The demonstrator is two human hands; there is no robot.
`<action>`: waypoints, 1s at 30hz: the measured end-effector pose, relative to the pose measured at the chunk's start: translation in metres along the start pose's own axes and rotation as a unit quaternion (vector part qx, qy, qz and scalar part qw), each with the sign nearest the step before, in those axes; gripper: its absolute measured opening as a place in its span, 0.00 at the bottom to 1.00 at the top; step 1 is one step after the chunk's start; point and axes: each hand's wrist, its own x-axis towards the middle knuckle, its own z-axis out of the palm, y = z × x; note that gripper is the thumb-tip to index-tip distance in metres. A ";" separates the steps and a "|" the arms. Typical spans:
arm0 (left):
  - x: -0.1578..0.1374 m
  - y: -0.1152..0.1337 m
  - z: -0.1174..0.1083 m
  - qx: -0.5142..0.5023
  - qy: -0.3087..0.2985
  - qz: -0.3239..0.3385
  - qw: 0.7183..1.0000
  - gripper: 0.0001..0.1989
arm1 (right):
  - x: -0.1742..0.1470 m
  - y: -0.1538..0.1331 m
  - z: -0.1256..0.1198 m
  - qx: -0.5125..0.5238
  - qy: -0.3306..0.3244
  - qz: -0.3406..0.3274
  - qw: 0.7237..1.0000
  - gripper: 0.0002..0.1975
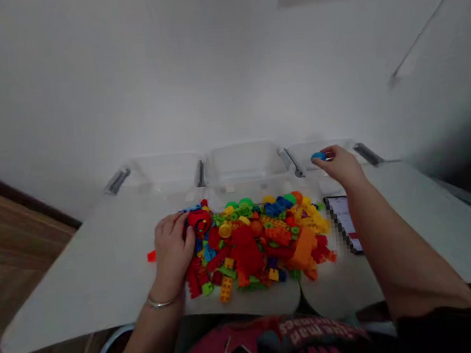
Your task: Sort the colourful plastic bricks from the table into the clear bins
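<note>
My right hand [339, 164] is raised over the right clear plastic bin [315, 147], with a small blue ball [317, 156] pinched between thumb and fingertips. At the left side of a heap of colourful toy building blocks [245, 247], my left hand [174, 239] curls its fingers and thumb against a red toy block [200, 222] with a round front. Part of that block's left edge is hidden behind the fingers. Green, yellow and orange balls [246, 203] lie along the heap's back edge.
Two more clear plastic bins, the middle one [244, 162] and the left one [166, 169], stand in a row against the wall. A phone [343, 219] lies on the white table [99, 271] by my right forearm. One orange piece [152, 256] sits apart at the left.
</note>
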 end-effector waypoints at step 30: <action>0.008 0.005 0.003 0.007 0.005 -0.006 1.000 0.20 | -0.089 0.004 0.015 0.208 0.213 -0.200 0.934 0.11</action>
